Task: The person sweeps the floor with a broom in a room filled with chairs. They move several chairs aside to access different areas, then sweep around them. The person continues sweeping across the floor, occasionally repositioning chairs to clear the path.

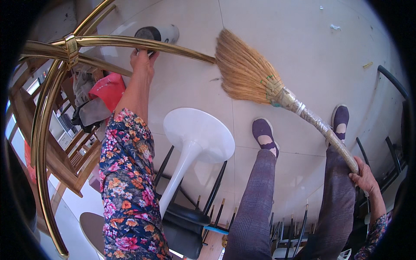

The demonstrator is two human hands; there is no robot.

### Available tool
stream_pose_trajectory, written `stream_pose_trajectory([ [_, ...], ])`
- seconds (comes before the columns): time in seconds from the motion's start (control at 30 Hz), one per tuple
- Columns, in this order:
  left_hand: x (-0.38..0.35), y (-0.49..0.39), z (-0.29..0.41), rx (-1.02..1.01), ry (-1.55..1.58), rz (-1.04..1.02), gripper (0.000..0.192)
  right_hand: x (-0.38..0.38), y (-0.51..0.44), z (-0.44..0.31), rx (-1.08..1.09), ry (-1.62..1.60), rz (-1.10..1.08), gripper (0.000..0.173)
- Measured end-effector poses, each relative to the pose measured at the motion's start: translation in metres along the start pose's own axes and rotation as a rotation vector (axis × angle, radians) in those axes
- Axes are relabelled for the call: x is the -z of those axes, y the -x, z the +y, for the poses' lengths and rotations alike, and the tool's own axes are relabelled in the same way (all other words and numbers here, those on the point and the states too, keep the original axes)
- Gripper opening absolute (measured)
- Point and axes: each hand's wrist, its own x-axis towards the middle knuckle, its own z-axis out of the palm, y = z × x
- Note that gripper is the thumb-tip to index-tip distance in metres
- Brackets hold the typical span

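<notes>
My right hand grips the end of a straw broom's handle, wrapped in clear plastic and tape. The broom's fanned bristles rest on the tiled floor ahead of my feet. Stretched forward, my left hand has its fingers and thumb around the near edge of a white cylindrical container with a dark end. A shiny gold metal leg crosses above the fingertips and hides part of this grasp. That leg's tip appears beside the bristles.
Several curved gold legs fan out at left, by a wooden frame and a red bag. A white pedestal base stands near my left arm. Black chair legs lie below. Small litter dots the floor.
</notes>
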Motion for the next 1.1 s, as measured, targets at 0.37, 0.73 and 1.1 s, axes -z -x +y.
stream_pose_trajectory([
  [0.37, 0.013, 0.321, -0.143, 0.09, -0.833, -0.29, 0.042, 0.015, 0.055, -0.052, 0.012, 0.069, 0.03, 0.049],
  [0.73, 0.039, 0.648, 0.031, 0.218, -1.105, -0.524, 0.053, -0.061, 0.035, -0.131, 0.486, 0.389, -0.149, 0.053],
  [1.1, 0.038, 0.641, 0.026, 0.065, -1.053, -0.552, 0.042, -0.323, -0.119, -0.399, 0.615, 0.236, -0.194, 0.042],
])
